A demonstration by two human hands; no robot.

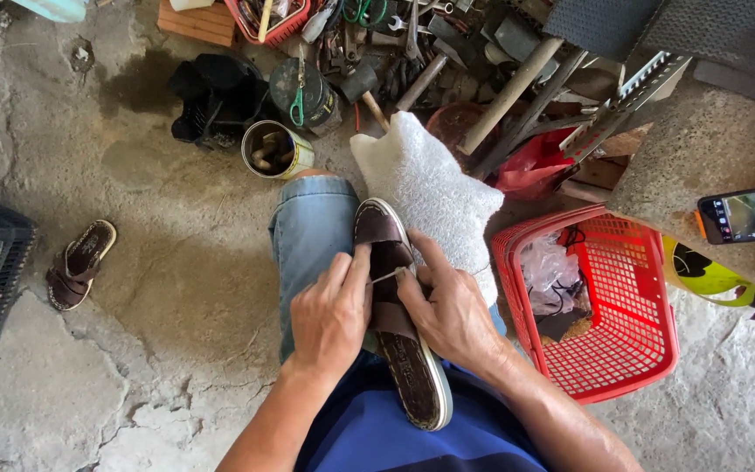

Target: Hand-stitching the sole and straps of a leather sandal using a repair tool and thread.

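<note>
Both hands, left hand [329, 315] and right hand [447, 310], pinch closed on the brown sandal [395, 306] strap; it seems light and bendable, best held by the stiff sole edges.

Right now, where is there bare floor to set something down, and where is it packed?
Bare concrete lies between the loose sandal and the person's knee, below the open tin can. The top edge is crowded with tools; the red basket fills the right side.
</note>
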